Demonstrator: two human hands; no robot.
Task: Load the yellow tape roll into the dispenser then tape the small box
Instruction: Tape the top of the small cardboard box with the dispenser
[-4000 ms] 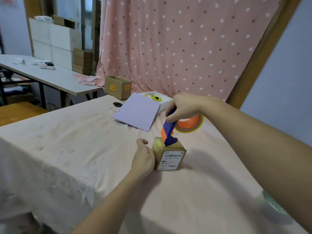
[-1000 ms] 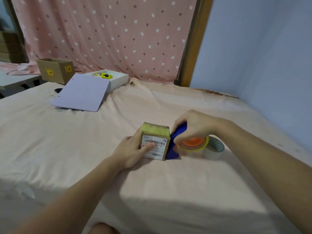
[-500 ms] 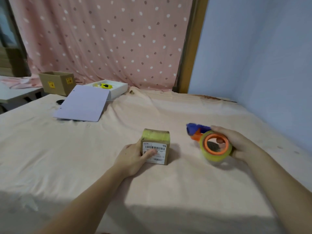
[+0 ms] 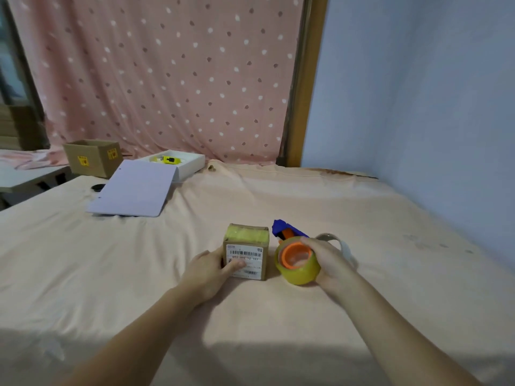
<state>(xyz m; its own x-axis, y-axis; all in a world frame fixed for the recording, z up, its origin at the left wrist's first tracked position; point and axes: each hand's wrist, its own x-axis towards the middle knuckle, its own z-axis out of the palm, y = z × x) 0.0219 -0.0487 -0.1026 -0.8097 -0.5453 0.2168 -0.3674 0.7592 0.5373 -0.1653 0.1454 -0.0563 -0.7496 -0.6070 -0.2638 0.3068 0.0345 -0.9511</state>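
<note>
The small cardboard box stands on the cloth-covered table, with yellowish tape across its top and a barcode label on its near face. My left hand grips its left side, thumb on the label. Just right of the box lies the blue and orange dispenser with the yellow tape roll on its orange hub. My right hand holds the roll and dispenser from the right, resting on the table. A small gap separates the dispenser from the box.
A second, clear tape roll sits behind my right hand. Farther back left lie a lilac sheet, a white tray holding a yellow item, and a brown carton. The blue wall closes the right side.
My right hand has brought the dispenser back to the left, close beside the box, and lowered it onto the table. My left hand stays on the box.
</note>
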